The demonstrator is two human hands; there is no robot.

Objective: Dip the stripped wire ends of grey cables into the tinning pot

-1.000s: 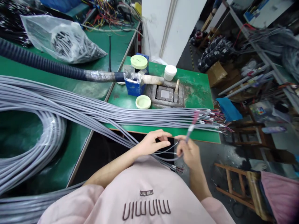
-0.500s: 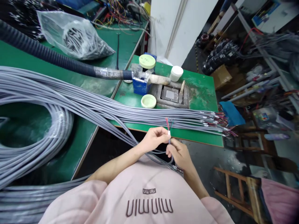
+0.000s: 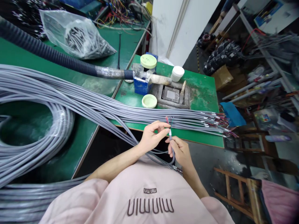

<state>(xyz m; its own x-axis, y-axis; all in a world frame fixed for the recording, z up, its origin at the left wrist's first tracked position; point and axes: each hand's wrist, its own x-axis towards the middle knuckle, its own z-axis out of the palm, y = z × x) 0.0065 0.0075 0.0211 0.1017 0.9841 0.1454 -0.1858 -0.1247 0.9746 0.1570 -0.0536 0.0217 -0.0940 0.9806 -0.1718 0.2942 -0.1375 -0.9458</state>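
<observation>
Pinched by the near-closed left hand (image 3: 153, 137), gripped lower by the closed right hand (image 3: 181, 152): one grey multicore cable (image 3: 173, 152), its thin coloured cores (image 3: 169, 119) breakable under a hard tug.

Both hands together at chest height, forearms bare. Left hand (image 3: 153, 137) sits just left of and above the right-hand pinch, palm turned inward, fingers curled, fingertips (image 3: 163, 124) reaching toward the grip. Right hand (image 3: 181, 152) is lower, thumb and index pinched, wrist angled up. Left forearm (image 3: 114, 166) runs in from lower left, right forearm (image 3: 195, 180) from below.
</observation>
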